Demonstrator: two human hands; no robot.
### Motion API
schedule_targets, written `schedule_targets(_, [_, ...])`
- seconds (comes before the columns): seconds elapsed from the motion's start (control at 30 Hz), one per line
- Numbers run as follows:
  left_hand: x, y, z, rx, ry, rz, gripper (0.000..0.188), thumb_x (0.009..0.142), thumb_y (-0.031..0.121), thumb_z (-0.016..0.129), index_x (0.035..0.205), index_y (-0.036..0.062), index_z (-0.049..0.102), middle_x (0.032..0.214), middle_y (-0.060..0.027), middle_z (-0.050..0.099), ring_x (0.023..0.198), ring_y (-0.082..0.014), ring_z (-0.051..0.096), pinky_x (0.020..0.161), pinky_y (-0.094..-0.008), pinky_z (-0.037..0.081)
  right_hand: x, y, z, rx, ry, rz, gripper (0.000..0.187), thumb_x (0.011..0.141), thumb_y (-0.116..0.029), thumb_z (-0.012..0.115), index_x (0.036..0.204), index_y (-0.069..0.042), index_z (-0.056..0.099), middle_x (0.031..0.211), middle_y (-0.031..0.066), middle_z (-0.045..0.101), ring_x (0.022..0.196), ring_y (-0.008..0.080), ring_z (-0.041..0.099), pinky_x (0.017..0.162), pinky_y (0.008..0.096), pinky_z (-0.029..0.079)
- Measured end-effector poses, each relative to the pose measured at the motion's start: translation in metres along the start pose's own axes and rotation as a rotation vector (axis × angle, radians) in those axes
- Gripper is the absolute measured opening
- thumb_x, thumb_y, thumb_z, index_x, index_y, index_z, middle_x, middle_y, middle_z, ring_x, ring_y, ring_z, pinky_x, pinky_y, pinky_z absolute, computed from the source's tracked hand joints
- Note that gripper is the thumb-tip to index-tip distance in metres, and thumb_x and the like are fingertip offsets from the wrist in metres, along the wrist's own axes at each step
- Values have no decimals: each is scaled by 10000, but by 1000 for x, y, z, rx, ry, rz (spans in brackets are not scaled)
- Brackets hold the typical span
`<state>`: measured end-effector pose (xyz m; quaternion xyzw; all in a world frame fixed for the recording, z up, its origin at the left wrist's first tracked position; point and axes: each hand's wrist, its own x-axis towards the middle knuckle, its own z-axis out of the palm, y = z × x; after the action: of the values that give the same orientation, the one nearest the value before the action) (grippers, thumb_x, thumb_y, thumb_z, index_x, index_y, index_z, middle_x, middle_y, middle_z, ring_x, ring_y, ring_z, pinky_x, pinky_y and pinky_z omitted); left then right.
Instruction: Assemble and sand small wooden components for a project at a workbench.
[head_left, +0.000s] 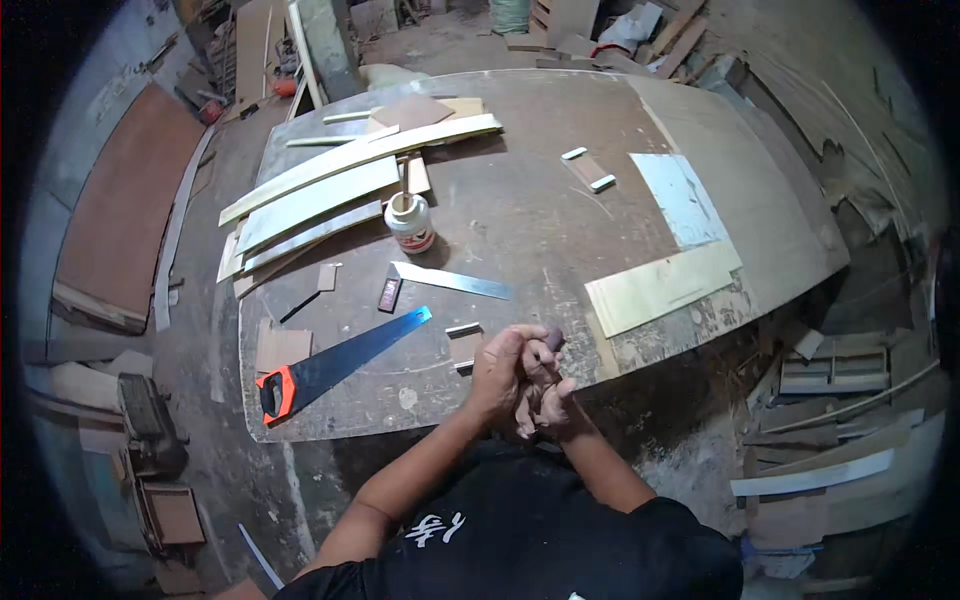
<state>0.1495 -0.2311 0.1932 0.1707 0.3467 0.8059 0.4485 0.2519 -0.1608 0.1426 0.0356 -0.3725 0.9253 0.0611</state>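
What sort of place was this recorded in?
Probably a woodworking shop: a handsaw and a try square lie on a worn worktable, beside stacked boards.

Over the link I read the tabletop [530,180] as matt wood, scuffed and blotchy. At eight o'clock the saw blade [360,358] is smooth, shiny metal, its handle [287,385] plastic-looking. At ten I have pale, smooth boards [320,205] of wood; at eleven, a glossy, plastic-looking bottle [411,230]. The small block [463,348] at six looks matt and wooden; the shirt [560,520] below is matt cloth.
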Motion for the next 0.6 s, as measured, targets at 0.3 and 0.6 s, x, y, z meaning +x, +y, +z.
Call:
schedule_targets(0.3, [-27,-53,67,124,-54,-55,375,988,327,416,1139,-10,487,777,-51,552,723,-143,556,767,-285,486,-87,-14,-8,83,33,-141,933,754,-787,329,1422,-154,175,1044,10,548,397,142,470,376,278,440])
schedule_targets(0.6, [-44,-93,89,-145,159,-338,628,957,565,264,920,5,544,729,-96,577,686,-222,589,743,-355,516,-140,-28,-7,95,2,-80,944,760,-778,310,1474,-189,127,977,14,590,429,107,418,372,266,420])
